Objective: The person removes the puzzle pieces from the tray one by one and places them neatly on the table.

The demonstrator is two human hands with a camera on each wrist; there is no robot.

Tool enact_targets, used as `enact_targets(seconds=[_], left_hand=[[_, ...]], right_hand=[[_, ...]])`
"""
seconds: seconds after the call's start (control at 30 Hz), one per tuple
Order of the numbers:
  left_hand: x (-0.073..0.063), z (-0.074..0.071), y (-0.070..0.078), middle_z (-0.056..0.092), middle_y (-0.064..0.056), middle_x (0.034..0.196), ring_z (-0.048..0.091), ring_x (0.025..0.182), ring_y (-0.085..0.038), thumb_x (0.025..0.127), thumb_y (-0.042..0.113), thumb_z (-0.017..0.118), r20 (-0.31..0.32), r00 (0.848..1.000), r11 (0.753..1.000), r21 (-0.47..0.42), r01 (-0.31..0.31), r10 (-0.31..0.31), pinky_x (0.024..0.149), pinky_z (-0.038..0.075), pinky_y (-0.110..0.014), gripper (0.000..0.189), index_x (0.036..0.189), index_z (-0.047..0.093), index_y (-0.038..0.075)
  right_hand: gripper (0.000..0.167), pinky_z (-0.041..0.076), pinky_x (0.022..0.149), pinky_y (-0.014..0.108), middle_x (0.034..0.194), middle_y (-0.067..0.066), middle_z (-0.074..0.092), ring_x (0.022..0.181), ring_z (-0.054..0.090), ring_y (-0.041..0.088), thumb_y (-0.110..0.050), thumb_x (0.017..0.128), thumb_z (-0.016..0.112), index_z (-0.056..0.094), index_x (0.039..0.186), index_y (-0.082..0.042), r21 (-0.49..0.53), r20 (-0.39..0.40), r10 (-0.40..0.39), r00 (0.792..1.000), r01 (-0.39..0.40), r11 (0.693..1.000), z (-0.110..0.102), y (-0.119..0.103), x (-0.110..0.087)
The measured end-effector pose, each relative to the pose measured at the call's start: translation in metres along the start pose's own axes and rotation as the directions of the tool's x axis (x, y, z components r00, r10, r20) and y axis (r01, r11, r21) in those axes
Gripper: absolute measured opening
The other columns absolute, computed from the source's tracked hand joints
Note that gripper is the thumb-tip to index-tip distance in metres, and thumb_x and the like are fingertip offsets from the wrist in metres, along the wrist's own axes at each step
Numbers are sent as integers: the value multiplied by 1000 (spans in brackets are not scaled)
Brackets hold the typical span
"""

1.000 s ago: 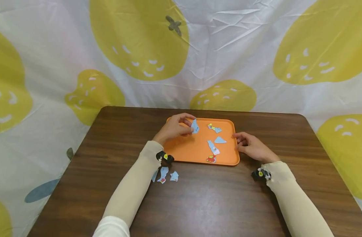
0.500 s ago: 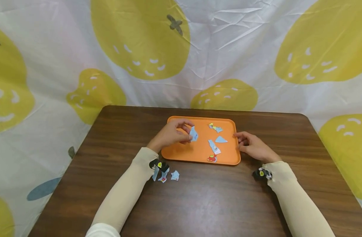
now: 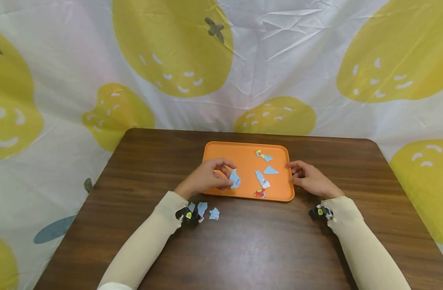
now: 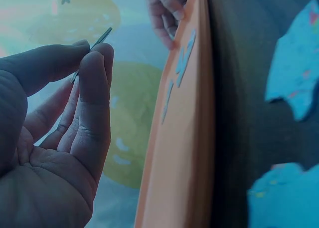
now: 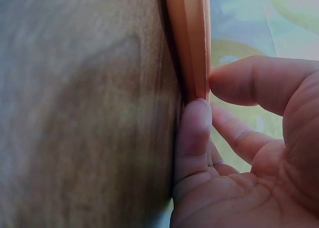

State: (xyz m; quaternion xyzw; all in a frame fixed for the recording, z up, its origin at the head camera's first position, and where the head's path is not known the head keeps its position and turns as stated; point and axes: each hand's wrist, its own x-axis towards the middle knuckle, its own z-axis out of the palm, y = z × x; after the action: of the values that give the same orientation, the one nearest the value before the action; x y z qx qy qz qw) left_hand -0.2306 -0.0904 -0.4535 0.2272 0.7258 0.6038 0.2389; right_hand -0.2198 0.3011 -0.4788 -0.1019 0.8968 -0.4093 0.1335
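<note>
Closest to us, two pale sleeves (image 3: pixel 141 249) reached in over the dark wood table (image 3: pixel 264 241), and there, by the left wrist, lay three loose light-blue scraps (image 3: pixel 214 214), one partly tucked behind the black wristband (image 3: pixel 183 216). Just beyond them, the left hand (image 3: pixel 205 176) had it: a pale blue piece (image 3: pixel 235 178), pinched between thumb and fingertips, up in the air above the near left part of the orange tray (image 3: pixel 243 159)! Over on the other side, the right hand (image 3: pixel 312 179) pinched the tray's right rim, thumb against the outer wall, forefinger on the edge. On the tray's right half, running away from us: a red piece (image 3: pixel 259 193), a pale strip (image 3: pixel 262 179), a blue triangle (image 3: pixel 270 170), then a yellow-tipped piece (image 3: pixel 264 156). And behind it all hung a white cloth (image 3: pixel 279 52) with big yellow fruit shapes (image 3: pixel 170 44).
</note>
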Motion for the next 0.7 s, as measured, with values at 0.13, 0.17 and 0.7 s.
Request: enact_targets(seconds=[0.13, 0.17, 0.7], left_hand=[[-7, 4, -4, 64, -12, 102, 75, 75, -29, 87, 0, 80, 1, 1000, 1000, 2, 8, -8, 75, 66, -40, 49, 134, 63, 2], [-8, 5, -5, 64, -12, 102, 74, 73, -26, 88, 0, 80, 7, 1000, 1000, 1, 6, -6, 74, 66, -41, 49, 133, 63, 1], [-31, 24, -21, 63, -8, 99, 75, 72, -21, 89, 1, 83, 113, 992, 999, 20, 49, -50, 68, 64, -35, 48, 132, 63, -1]], right_hand=[[54, 53, 81, 20, 121, 19, 60, 102, 59, 24, -6, 99, 66, 50, 151, 0, 3, 1, 2, 1000, -2, 1000, 0, 0, 0], [54, 53, 81, 20, 121, 19, 60, 102, 59, 24, -6, 99, 66, 50, 151, 0, 3, 0, 2, 1000, -2, 1000, 0, 0, 0], [56, 53, 77, 19, 119, 20, 61, 97, 59, 19, -5, 99, 68, 50, 151, 3, 35, -6, -28, 1000, 28, 999, 2, 3, 2]])
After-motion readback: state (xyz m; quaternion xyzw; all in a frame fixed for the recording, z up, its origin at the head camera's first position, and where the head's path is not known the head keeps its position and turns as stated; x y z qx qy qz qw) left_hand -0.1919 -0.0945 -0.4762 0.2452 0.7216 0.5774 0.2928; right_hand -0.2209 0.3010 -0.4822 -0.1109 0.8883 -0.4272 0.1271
